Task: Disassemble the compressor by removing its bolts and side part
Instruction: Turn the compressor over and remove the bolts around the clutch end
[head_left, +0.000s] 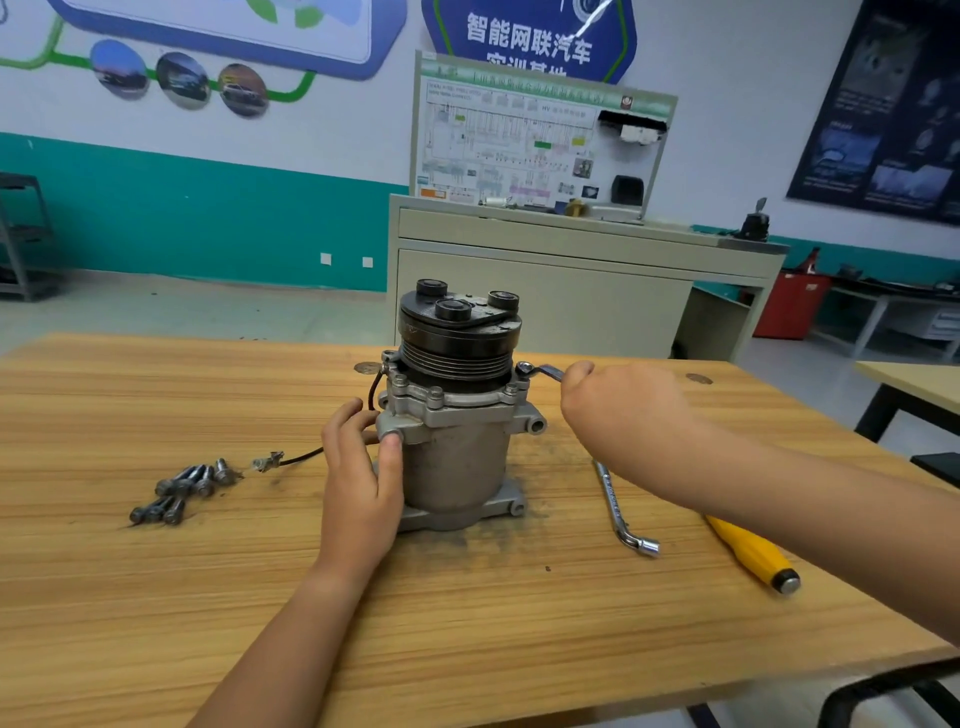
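Head view looks down on a wooden surface (156, 597) with the compressor (457, 447) standing upright on its end plate near the middle, black pulley (457, 332) on top.

The left hand (363, 467) grips the housing from 9 o'clock, with its thumb pressed on a mounting ear and its fingers curled behind. The right hand (618, 410) reaches in from 3 o'clock and is clenched round the shank of a ring spanner (543, 370). The spanner's ring sits over a flange bolt (523, 370) at about 2 o'clock on the body, just under the pulley.

An L-shaped socket wrench (621, 506) lies at 4 o'clock and a yellow-handled driver (753, 556) lies beyond it, partly under the right forearm. A pile of removed bolts (182, 491) lies well apart at 9 o'clock, near the end of the compressor's black lead (306, 457).

The step in hand looks like loosening that flange bolt, and several more heads show round the flange.

- **Seat the ring:** it should be fully down and level on the head, because a tilted ring is likely to slip and round the corners.
- **Brace the housing:** the tall body could tip or spin on its narrow base, so the left hand ought to push against the pull.
- **Short swings:** the pulley rim leaves little room, so short strokes with the ring reset each time should suit.
- **Once free:** the bolt belongs with the pile.
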